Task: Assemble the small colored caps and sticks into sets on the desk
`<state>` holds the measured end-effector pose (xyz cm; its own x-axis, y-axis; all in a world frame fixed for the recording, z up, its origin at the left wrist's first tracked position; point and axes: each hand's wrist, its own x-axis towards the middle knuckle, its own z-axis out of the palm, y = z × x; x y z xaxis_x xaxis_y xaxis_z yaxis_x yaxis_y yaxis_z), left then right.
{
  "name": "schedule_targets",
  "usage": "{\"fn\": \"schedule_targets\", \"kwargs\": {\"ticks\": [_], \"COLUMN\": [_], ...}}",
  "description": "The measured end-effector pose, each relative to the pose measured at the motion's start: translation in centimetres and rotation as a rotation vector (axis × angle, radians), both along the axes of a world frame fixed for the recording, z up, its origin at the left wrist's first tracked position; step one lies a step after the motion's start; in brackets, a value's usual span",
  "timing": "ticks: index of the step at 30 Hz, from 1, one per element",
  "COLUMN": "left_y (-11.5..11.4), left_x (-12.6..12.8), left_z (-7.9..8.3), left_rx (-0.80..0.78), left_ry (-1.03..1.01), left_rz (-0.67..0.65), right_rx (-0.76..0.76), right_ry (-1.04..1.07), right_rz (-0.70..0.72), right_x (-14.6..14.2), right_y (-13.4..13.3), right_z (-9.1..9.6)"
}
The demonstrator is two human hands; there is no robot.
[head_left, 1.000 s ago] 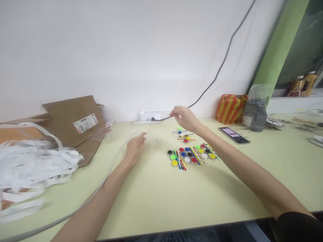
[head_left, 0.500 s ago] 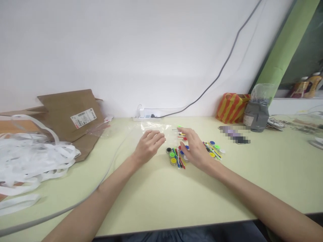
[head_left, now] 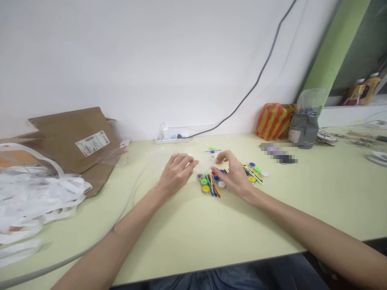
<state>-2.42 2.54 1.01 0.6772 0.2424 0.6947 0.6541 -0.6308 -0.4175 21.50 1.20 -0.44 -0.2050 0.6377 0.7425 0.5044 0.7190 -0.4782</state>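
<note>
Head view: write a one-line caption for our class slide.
The right hand partly hides small coloured discs and thin sticks on a pale table, the left hand alongside.

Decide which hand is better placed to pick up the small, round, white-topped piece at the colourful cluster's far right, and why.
Probably the right hand: it is at the colourful cluster, nearer the white-topped piece. The left hand is farther left, with the right hand in between.
</note>
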Motion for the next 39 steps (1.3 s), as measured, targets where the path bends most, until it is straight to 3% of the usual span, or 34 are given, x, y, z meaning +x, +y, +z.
{"fn": "schedule_targets", "kwargs": {"ticks": [6,15,21,26,31,39], "left_y": [-0.1,0.1,0.3,0.5,0.2,-0.6], "left_x": [0.3,0.1,0.2,0.1,0.2,0.8], "left_z": [-0.1,-0.2,-0.7,-0.9,-0.7,-0.1], "left_rx": [-0.037,-0.192,-0.144,-0.058,0.015,0.051], "left_ry": [-0.033,-0.328,-0.309,-0.319,-0.303,-0.190], "left_rz": [0.007,0.103,0.108,0.114,0.103,0.048], "right_rx": [0.121,0.128,0.168,0.308,0.451,0.451], "right_ry": [0.012,0.046,0.076,0.113,-0.089,-0.149], "right_rz": [0.069,0.116,0.093,0.086,0.193,0.047], "right_x": [0.0,-0.1,-0.1,-0.1,0.0,-0.1], "right_y": [-0.3,-0.3,-0.7,-1.5,-1.0,-0.5], "right_z": [0.3,0.2,0.4,1.1,1.0,0.4]}}
